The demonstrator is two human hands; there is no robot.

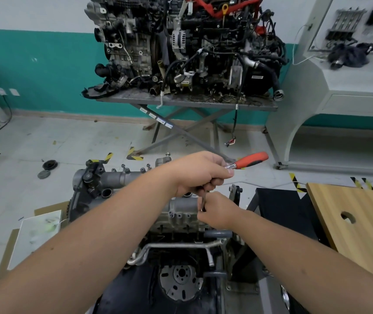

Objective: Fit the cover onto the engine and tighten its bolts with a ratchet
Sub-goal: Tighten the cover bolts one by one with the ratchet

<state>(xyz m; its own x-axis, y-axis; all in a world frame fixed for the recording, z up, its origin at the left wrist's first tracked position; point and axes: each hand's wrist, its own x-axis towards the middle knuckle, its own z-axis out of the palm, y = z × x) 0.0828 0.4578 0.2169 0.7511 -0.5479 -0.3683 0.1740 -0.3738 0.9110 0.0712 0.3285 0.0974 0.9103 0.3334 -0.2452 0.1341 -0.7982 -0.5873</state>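
While gripping the head end of the ratchet (247, 161), left hand (198, 172) curled in a fist just past centre toward one o'clock, orange handle poking out toward two o'clock. Below the fist, a thin metal extension bar (203, 200) dropping straight down toward the engine (135, 200). Right hand (218, 210) just beneath at five o'clock of the left, fingers closed round the lower part of that bar, pinching it near the engine's top surface. Both forearms reaching in from the bottom corners, at seven and five o'clock.

Engine at centre, low in view, grey cast cover (182, 209) sitting on its top, directly under the right hand; small bolt heads visible along the cover's near edge. Whether the socket sits on a bolt: cannot tell, hidden by the hand. Bent metal pipe (176, 247) across the engine's front at six o'clock, round flanged disc (181, 283) lower still.

At twelve o'clock, a second, larger engine (181, 41) on a grey scissor-leg table (187, 102) against a teal and white wall. At three o'clock, a wooden board (357, 223) with a round hole. At two o'clock, a pale cabinet (339, 87) carrying a parts display. At eight o'clock, flattened cardboard (6, 252) with a smudged white sheet (36, 236) on it. At ten o'clock, two dark round parts (47, 168) on the floor.
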